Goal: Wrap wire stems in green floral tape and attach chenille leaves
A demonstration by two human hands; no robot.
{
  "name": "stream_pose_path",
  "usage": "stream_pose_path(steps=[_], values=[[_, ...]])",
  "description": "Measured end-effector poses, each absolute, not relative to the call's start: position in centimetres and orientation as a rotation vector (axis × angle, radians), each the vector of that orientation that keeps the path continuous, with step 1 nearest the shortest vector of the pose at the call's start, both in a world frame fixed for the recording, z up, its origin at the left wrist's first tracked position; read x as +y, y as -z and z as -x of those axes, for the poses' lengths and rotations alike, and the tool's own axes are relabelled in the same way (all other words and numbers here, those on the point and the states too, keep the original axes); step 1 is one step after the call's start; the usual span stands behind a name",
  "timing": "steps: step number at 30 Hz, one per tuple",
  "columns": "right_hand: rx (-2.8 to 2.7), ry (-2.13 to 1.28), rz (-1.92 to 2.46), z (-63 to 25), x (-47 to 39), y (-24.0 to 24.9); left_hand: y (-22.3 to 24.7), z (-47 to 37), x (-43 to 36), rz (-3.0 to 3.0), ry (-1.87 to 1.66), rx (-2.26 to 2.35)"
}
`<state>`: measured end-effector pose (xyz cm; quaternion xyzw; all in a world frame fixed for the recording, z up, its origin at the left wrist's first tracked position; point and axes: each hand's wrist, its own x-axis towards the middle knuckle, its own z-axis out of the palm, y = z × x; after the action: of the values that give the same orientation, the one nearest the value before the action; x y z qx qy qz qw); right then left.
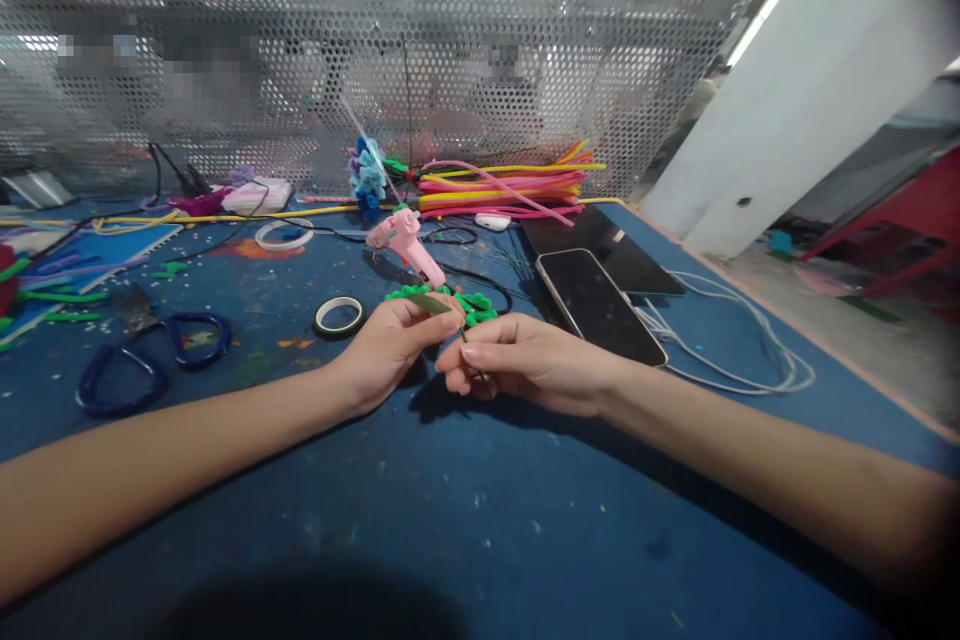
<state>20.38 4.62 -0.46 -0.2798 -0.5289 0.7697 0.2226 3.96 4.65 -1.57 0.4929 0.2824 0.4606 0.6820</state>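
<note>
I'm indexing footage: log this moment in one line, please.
left hand: holding green strip; right hand: pinching thin dark stem; beyond hands: pink glue gun, phone

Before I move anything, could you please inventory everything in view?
Table: one, blue, foreground.
Mesh panel: one, grey, back.
Pillar: one, white, back right.
Glue gun: one, pink, centre.
Phone: one, black, centre right.
Slab: one, black, behind phone.
Cables: several, white right, black left.
Stem bundle: one, multicoloured, back.
Flower cluster: one, bluish, back.
Small case: one, white, back.
Fuzzy pieces: several, green, centre.
Tape roll: one, dark, centre left.
Ring: one, white, back left.
Cutting tool: one, blue handles, left.
Sheet: one, blue, left edge.
Oddments: several, mixed, back left.
Strip: one, green, centre.
Thin stem: one, dark, centre.
Left hand: one, bare, holding strip.
Right hand: one, bare, holding thin stem.
</note>
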Motion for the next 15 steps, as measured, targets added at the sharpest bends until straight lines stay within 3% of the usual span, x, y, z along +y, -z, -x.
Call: stream_pose_path(steps=[7,15], values=[[-1.329,-1.994,1.055,-20.12,4.76,0.68,1.65,-3.95,4.86,-1.008,-1.152,0.688],[-1.42,-2.042,0.876,-20.48,4.54,0.36,1.54,-3.84,4.82,-0.964,-1.148,0.687]])
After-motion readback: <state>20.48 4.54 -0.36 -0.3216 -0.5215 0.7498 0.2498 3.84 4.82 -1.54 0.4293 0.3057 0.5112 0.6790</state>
